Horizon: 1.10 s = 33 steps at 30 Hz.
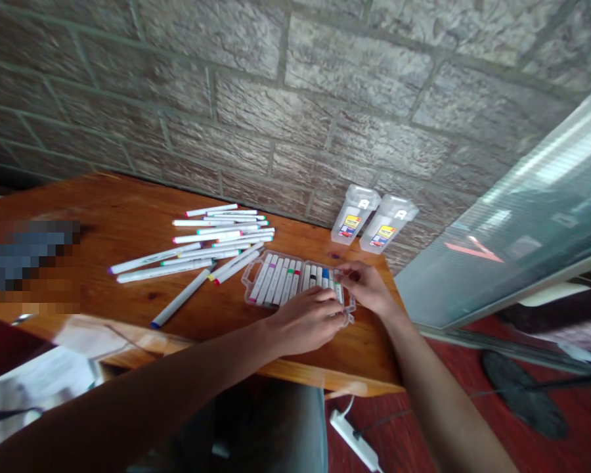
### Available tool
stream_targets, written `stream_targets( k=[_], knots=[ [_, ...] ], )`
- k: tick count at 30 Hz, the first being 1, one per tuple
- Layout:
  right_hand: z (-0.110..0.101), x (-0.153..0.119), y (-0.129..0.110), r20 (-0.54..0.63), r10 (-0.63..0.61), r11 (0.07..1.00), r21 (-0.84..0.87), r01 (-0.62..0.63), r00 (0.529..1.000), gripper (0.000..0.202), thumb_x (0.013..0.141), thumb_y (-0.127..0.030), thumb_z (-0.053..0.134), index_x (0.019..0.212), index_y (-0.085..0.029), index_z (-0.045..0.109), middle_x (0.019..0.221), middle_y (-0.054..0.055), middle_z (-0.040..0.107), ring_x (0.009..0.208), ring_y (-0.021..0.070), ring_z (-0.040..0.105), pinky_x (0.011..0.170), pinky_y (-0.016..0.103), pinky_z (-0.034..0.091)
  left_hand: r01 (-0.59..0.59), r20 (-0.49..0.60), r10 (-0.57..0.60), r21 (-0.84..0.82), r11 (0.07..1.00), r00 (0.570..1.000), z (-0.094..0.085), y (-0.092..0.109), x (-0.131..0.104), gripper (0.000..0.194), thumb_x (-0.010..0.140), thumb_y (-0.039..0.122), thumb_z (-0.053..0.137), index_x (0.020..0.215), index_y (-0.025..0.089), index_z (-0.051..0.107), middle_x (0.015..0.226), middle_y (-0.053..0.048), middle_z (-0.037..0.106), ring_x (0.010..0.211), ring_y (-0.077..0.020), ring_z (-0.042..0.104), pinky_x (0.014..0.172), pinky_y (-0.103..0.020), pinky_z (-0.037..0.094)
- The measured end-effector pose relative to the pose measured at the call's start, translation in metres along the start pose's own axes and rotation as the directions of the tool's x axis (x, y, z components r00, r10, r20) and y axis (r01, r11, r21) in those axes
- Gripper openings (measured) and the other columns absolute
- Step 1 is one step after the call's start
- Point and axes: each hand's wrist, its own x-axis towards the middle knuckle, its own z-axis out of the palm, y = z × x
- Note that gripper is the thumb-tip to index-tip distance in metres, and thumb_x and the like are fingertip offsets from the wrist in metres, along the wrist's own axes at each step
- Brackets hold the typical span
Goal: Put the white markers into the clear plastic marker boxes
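A clear plastic marker case (pixel 247 281) lies open on the wooden table, with white markers (pixel 274 281) standing side by side in its two sections. My left hand (pixel 310 320) reaches over the case's lower right part, fingers bent and closed on the near end of a marker in the right section. At that section's far right corner, my right hand (pixel 366 287) pinches the other end of a marker between thumb and forefinger. Both hands partly cover the markers beneath them. A loose pile of white markers with coloured ends (pixel 226 238) lies left of the case.
Two upright translucent containers (pixel 353 217) with yellow labels stand by the stone wall (pixel 256 98). A blue-ended marker (pixel 183 299) lies near the table's front edge. To the right is a glass partition (pixel 473 243); a white power strip (pixel 353 440) is on the red floor.
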Motion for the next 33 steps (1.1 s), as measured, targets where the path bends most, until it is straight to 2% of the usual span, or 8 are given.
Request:
stream_targets(
  k=[5,11,17,28,33],
  knots=[
    [-0.001,-0.002,-0.0042,0.023,-0.003,1.0,-0.008,0.003,1.0,0.033,0.086,-0.041,0.072,0.104,-0.016,0.082,0.089,0.008,0.08,0.07,0.0186,0.066,0.066,0.031,0.05,0.011,0.009,-0.011,-0.011,1.0,1.0,-0.0015,0.001,0.0009,0.013,0.1,0.016,0.063,0.103,0.017,0.075,0.1,-0.008,0.077,0.103,-0.0236,0.065,0.097,-0.038,0.053],
    [-0.0027,-0.0021,-0.0046,0.026,0.01,0.999,-0.039,-0.009,1.0,0.035,0.085,-0.045,0.073,0.1,-0.015,0.083,0.076,0.005,0.074,0.063,0.0176,0.06,0.059,0.031,0.045,0.025,-0.005,-0.025,-0.021,0.999,1.0,-0.0011,0.0018,0.0015,0.013,0.101,0.018,0.062,0.101,0.017,0.075,0.101,-0.009,0.077,0.104,-0.0235,0.065,0.097,-0.038,0.053],
    [-0.0039,-0.0023,-0.0049,0.054,0.008,0.999,-0.035,-0.007,0.998,0.034,0.085,-0.047,0.074,0.097,-0.016,0.083,0.074,0.004,0.072,0.063,0.0167,0.058,0.058,0.03,0.043,0.04,-0.013,-0.041,-0.037,0.999,0.999,0.0027,0.0012,0.0007,0.01,0.1,0.018,0.066,0.1,0.018,0.076,0.1,-0.009,0.078,0.104,-0.0235,0.065,0.098,-0.039,0.053],
    [-0.0053,-0.0035,-0.0052,0.069,-0.002,0.999,-0.032,0.004,0.998,0.036,0.086,-0.046,0.073,0.104,-0.016,0.083,0.074,0.003,0.069,0.062,0.0161,0.057,0.058,0.03,0.043,0.045,-0.022,-0.045,-0.029,0.999,0.999,0.004,0.002,0.0019,0.013,0.101,0.02,0.065,0.101,0.019,0.077,0.101,-0.008,0.078,0.106,-0.0243,0.065,0.098,-0.039,0.053],
    [-0.0064,-0.0037,-0.0041,0.072,-0.011,0.999,-0.047,0.014,0.997,0.034,0.087,-0.045,0.072,0.103,-0.017,0.083,0.08,0.005,0.073,0.066,0.0166,0.058,0.06,0.029,0.044,0.037,-0.02,-0.038,-0.055,0.998,0.999,0.0049,0.0003,0.0013,0.014,0.101,0.018,0.066,0.103,0.02,0.079,0.102,-0.008,0.08,0.107,-0.0234,0.064,0.098,-0.037,0.052]
  ],
)
